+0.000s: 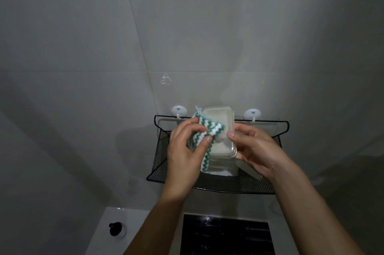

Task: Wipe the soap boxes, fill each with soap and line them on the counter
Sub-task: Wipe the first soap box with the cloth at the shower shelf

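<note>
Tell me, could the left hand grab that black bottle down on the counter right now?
Probably not yet: the left hand is busy holding the cloth against the soap box. The bottle itself stands unblocked below.

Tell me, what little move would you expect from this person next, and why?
Probably drawing the green-and-white cloth on across the soap box lid. The left hand pinches the cloth against the lid's near-left part, while the right hand steadies the box by its right edge above the black mesh shelf. Most of the lid is uncovered, so wiping looks unfinished.
</note>
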`<state>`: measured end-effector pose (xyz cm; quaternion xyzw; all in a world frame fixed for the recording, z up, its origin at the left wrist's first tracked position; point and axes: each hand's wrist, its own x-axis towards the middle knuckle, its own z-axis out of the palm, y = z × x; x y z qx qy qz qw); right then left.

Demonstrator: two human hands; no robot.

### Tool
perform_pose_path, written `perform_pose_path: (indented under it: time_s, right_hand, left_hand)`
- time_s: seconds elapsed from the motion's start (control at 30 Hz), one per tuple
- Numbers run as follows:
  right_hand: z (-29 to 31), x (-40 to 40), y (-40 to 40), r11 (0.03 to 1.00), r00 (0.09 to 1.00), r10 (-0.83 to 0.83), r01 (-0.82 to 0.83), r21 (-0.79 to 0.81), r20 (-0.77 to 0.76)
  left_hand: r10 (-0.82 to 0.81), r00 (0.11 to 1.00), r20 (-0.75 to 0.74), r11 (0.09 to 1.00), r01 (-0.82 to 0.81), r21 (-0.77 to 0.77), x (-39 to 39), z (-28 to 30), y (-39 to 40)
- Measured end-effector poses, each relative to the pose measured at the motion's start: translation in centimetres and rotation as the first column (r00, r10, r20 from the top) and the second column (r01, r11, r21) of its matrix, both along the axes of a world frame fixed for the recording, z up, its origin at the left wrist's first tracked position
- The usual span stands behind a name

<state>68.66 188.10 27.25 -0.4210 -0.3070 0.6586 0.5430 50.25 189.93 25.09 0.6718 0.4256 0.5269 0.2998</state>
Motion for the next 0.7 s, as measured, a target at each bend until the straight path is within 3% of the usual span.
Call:
perform_pose_path:
  time_s: [0.17,0.3,0.53,0.7]
  right_hand:
    - [0.2,-0.5,-0.5,0.995,0.992,0.083,-0.088,0.046,0.095]
    - [0.7,-0.4,-0.5,0.993,0.991,0.089,-0.096,0.066,0.098]
    - [1.0,-0.4,-0.6,0.992,0.985,0.083,-0.096,0.081,0.152]
    - [1.2,0.3,-0.7,0.996,0.98,0.025,-0.042,0.08,0.199]
  left_hand:
    - [-0.082,0.996,-0.04,0.996,0.083,0.024,-0.9,1.9,2.6]
    - [-0.198,0.967,-0.16,0.979,0.203,0.013,-1.2,3.8,4.2]
    - [-0.395,0.798,-0.454,0.898,0.439,-0.01,0.0,7.5,6.0]
    - [-0.444,0.759,-0.477,0.876,0.48,-0.053,1.2,8.5,6.4]
